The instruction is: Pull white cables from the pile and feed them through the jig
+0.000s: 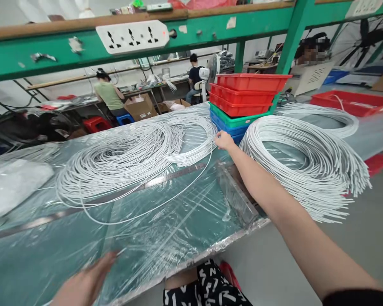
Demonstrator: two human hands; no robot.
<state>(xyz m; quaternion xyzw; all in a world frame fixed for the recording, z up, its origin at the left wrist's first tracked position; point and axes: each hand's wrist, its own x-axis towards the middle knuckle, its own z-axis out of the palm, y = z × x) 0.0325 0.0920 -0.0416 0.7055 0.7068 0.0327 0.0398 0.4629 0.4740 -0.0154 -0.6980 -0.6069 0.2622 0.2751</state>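
Leftmost, the left hand [86,282] is blurred low over the plastic-wrapped table [67,250], fingers spread and flat, its grip on nothing that I can make out; one loose white wire [140,212] loops just beyond it, crossing a long metal ruler [175,174] fixed along the table. Behind that lies the left wire coil [121,161], slack and splayed. Further right, the right hand [224,140] reaches far out, fingers pressed together at the coil's far edge, apparently pinching a strand, though the fingertips are hidden. Beyond it stand stacked trays [245,100], then the right wire coil [306,165], whose ends overhang the table edge. A pull on one strand could drag neighbouring loops into a tangle, since they lie interlaced, and the overhanging ends may slide off the slick film
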